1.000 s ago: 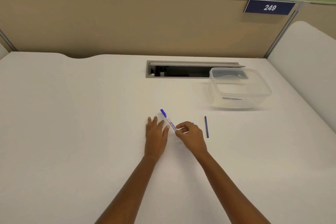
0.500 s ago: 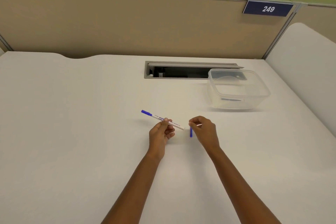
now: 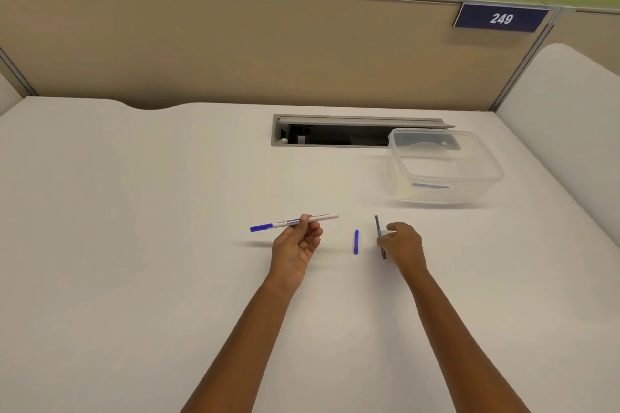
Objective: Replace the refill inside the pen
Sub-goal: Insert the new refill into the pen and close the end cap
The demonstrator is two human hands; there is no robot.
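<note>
Two hands: both of mine are at work, each curled on its own part, well apart from one another over the desk (image 3: pixel 134 261).
Left hand (image 3: pixel 295 246): palm up, thumb and fingers pinched together on the pen barrel (image 3: pixel 323 217) near its middle.
Pen barrel: white with blue print, held clear of the desk and almost level. Its blue end points left and its plain white end points right, toward my other hand.
Right hand (image 3: pixel 404 245): fingers curled, their tips closed on the refill (image 3: pixel 377 226) about halfway along it (the thumb sits on the far side, as best I can see).
Refill: a thin dark rod running away from me, its far end leaning a little left. Whether it is lifted or lying on the desk I cannot tell.
Blue piece (image 3: pixel 356 241): a short blue part lying loose on the desk between my hands, nearer the right one. Neither hand touches it.
Desk: a white top under everything, with the barrel's shadow falling just left of my left hand.
Container (image 3: pixel 486 178): a clear plastic tub standing beyond my right hand. Something dark and flat shows through its front wall, too blurred to name.
Cable slot (image 3: pixel 322 136): a grey-framed opening in the desk behind the hands. The tub's far left corner overlaps its right end.
Partition (image 3: pixel 201 43): a beige panel behind the desk with green above it, and a dark blue plate (image 3: pixel 501 18) reading 249 at the upper right.
</note>
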